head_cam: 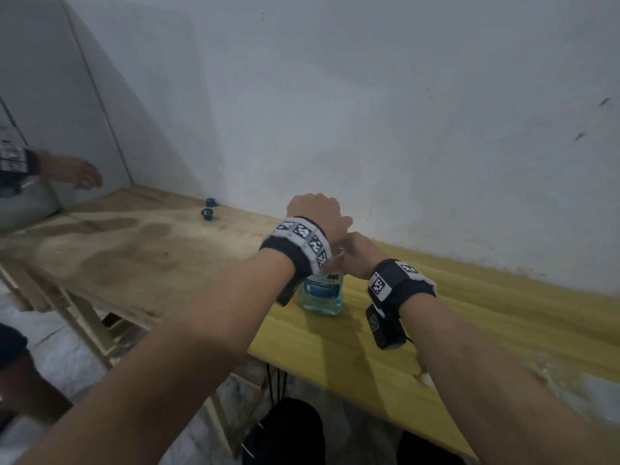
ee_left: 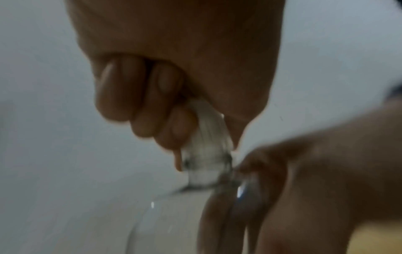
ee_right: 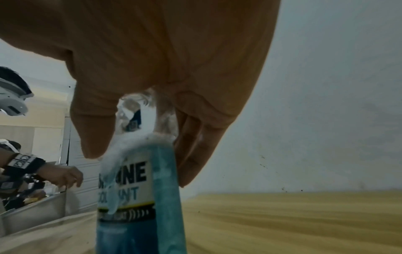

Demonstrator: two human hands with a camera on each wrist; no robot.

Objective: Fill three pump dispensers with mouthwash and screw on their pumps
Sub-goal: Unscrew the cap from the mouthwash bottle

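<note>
**Both hands on the mouthwash bottle's top**

One mouthwash bottle (head_cam: 322, 292) stands upright on the yellow table (head_cam: 469, 317), its long axis vertical, neck up, label facing the person. Blue liquid fills the lower part; the shoulder is clear.

The left hand (head_cam: 315, 211) comes over from about 8 o'clock, wrist bent down, fingers (ee_left: 139, 103) clenched round a clear plastic cap (ee_left: 206, 137) at the neck. The right hand (head_cam: 360, 251) reaches in from 4 o'clock and grips the bottle's shoulder just under the neck, thumb (ee_right: 93, 123) on one side, fingers (ee_right: 195, 154) on the other.

Each wrist wears one black band with printed square markers. Two small dark blue caps (head_cam: 208, 208) lie near the wall at about 10 o'clock from the bottle, on the worn wooden table (head_cam: 117, 250). Another person's hand (head_cam: 77, 172) shows at far left.
</note>
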